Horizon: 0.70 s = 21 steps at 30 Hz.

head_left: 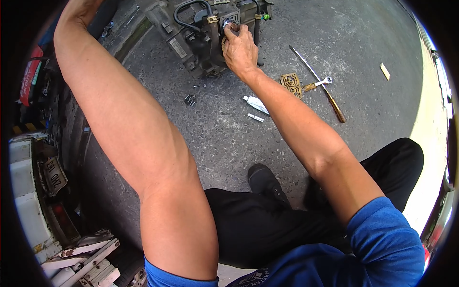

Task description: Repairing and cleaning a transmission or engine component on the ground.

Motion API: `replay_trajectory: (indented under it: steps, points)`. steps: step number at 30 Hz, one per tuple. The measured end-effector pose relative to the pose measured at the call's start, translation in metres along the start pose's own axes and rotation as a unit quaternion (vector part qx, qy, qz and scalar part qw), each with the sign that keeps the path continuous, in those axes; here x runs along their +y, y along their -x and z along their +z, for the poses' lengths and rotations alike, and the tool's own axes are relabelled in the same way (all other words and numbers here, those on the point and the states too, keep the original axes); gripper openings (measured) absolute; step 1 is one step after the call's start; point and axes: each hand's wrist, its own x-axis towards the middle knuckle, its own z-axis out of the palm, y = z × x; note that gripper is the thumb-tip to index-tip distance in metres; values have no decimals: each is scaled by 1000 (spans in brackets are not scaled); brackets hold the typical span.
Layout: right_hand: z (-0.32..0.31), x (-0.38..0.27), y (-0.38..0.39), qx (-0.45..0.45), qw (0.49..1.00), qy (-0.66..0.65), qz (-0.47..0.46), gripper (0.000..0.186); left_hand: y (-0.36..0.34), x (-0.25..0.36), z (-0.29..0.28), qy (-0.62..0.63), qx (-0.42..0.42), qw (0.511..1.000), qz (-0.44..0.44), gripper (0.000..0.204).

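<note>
My right hand (241,50) reaches to the metal machine part (184,45), an engine-like block with black hoses, at the top. Its thumb and fingers are pinched together at a small flat face of the block. A small shiny bit (227,22) shows at the fingertips; I cannot make out what it is. A black hose (215,40) with a clamp runs just left of the hand. My left arm (126,110) stretches to the upper left, and its hand is cut off by the picture's edge.
On the grey ground lie a brass-coloured plate (289,83), a ring-ended wrench (326,81), a long screwdriver (337,111), a white squeeze tube (256,104), a small silvery cylinder (256,117) and several bolts (190,100). A white vehicle (24,177) stands at left. My boot (267,184) is below.
</note>
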Motion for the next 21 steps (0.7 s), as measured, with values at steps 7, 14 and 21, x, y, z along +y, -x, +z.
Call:
replay_trajectory:
  steps: [7,14,21]
  points:
    - [-13,6,0,-97,989,110,-14,37,33,50,-10,58,-31,998,-17,81]
    - [2,-3,3,-11,999,47,-21,38,49,43,-30,126,-74,989,-19,80]
    - [-9,14,5,-72,996,56,-23,35,48,78,-23,14,-1,999,-37,80]
